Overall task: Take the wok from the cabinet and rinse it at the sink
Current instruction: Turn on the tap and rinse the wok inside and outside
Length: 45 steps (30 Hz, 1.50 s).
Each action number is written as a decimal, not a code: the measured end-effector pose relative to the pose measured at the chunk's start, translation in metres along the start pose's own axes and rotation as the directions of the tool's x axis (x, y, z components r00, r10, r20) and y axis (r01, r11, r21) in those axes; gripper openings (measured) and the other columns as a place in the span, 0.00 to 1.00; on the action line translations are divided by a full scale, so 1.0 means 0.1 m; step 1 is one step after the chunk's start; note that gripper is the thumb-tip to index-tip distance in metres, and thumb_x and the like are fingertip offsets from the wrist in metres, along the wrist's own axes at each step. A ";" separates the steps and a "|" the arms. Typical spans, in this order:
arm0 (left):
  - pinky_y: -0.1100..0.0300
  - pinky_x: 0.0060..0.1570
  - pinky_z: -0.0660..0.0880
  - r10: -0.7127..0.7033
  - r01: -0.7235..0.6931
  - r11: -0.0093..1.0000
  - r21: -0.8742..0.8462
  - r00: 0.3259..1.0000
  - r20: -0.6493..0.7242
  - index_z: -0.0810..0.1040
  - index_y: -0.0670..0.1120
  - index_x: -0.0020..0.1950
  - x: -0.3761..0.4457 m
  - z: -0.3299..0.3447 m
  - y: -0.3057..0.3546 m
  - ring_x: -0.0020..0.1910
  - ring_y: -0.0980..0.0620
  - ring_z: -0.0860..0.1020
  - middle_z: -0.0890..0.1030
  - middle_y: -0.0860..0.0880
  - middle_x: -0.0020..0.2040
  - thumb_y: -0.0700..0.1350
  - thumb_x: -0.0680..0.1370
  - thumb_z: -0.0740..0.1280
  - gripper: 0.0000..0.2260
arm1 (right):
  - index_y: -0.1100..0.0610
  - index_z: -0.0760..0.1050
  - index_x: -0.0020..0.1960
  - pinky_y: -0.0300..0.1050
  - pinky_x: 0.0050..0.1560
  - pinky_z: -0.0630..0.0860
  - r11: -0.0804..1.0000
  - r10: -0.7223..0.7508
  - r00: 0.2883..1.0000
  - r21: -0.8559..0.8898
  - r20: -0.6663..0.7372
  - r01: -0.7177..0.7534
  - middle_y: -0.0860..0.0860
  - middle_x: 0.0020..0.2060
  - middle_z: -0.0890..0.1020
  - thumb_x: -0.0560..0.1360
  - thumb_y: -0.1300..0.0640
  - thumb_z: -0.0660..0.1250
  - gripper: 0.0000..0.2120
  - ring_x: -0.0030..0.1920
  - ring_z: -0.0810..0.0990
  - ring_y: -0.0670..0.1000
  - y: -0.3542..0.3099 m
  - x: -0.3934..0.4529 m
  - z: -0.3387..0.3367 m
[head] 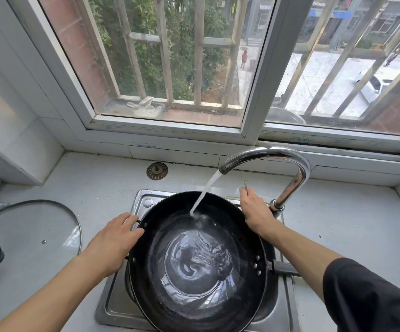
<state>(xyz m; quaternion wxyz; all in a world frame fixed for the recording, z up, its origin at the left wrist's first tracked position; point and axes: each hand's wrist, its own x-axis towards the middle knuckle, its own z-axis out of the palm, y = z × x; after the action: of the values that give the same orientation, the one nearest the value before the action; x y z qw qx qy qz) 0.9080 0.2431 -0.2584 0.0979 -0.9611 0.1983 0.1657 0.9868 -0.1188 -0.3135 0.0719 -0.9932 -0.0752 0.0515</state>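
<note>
Where white countertop (103, 185) meets window (170, 125), sink (117, 305) holds wok (194, 291).

Wearing a black short sleeve (371, 295) reaching to about the right elbow. Showing both forearms bare, left arm uncovered throughout. Wearing nothing on left hand (112, 238) or right hand (254, 212).
</note>
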 end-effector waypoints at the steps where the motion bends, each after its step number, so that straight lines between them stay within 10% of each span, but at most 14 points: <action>1: 0.55 0.69 0.66 0.002 -0.002 1.000 -0.005 1.000 -0.005 0.64 0.52 0.73 0.00 0.01 -0.01 0.76 0.45 0.53 0.57 0.46 0.76 0.36 0.71 0.65 0.31 | 0.61 0.66 0.58 0.51 0.37 0.68 1.000 -0.001 1.000 0.003 0.004 0.001 0.59 0.51 0.71 0.67 0.78 0.60 0.23 0.42 0.76 0.61 0.01 0.00 0.00; 16: 0.57 0.66 0.68 0.019 -0.020 1.000 -0.007 0.998 -0.056 0.67 0.52 0.70 0.02 0.05 -0.03 0.74 0.46 0.57 0.61 0.48 0.74 0.36 0.70 0.65 0.29 | 0.61 0.64 0.63 0.55 0.44 0.74 0.997 0.017 0.999 0.068 0.035 -0.019 0.59 0.56 0.71 0.68 0.77 0.60 0.26 0.47 0.77 0.62 0.07 0.03 0.00; 27: 0.55 0.69 0.66 0.002 -0.002 1.000 0.010 0.998 -0.066 0.66 0.55 0.71 0.02 0.10 -0.02 0.75 0.46 0.56 0.59 0.49 0.76 0.41 0.71 0.68 0.29 | 0.52 0.61 0.72 0.46 0.69 0.64 0.971 -0.155 0.987 0.182 -0.029 0.158 0.53 0.72 0.62 0.74 0.59 0.67 0.30 0.71 0.61 0.53 0.23 -0.83 -0.20; 31: 0.56 0.64 0.71 -0.010 0.009 1.000 -0.006 0.993 -0.116 0.71 0.55 0.67 -0.01 0.13 -0.02 0.73 0.46 0.61 0.64 0.49 0.73 0.40 0.68 0.70 0.28 | 0.48 0.59 0.74 0.47 0.72 0.62 0.978 -0.145 0.977 0.174 0.155 0.117 0.52 0.73 0.62 0.74 0.57 0.64 0.30 0.72 0.62 0.54 0.43 -1.19 -0.13; 36: 0.53 0.45 0.80 -0.006 0.013 0.999 0.038 0.982 -0.187 0.82 0.49 0.49 -0.13 0.13 0.05 0.57 0.41 0.78 0.80 0.43 0.57 0.34 0.51 0.77 0.28 | 0.46 0.57 0.75 0.49 0.69 0.67 0.993 -0.112 0.913 0.061 0.391 0.096 0.53 0.75 0.59 0.71 0.62 0.62 0.35 0.71 0.64 0.57 0.54 -1.48 -0.04; 45: 0.50 0.45 0.81 0.079 -0.074 0.996 0.039 0.985 -0.152 0.79 0.50 0.54 -0.05 0.24 -0.11 0.61 0.40 0.72 0.75 0.42 0.61 0.35 0.52 0.74 0.31 | 0.50 0.68 0.65 0.52 0.44 0.77 0.995 -0.097 0.972 0.007 0.212 0.097 0.53 0.52 0.74 0.67 0.68 0.62 0.28 0.46 0.78 0.58 0.46 -1.50 0.31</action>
<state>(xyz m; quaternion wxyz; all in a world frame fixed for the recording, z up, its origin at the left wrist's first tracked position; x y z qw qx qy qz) 0.9021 0.2608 -0.2773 0.0920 -0.9609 0.2447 0.0915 0.8429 -0.1835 -0.3372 0.0644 -0.9773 -0.1309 0.1536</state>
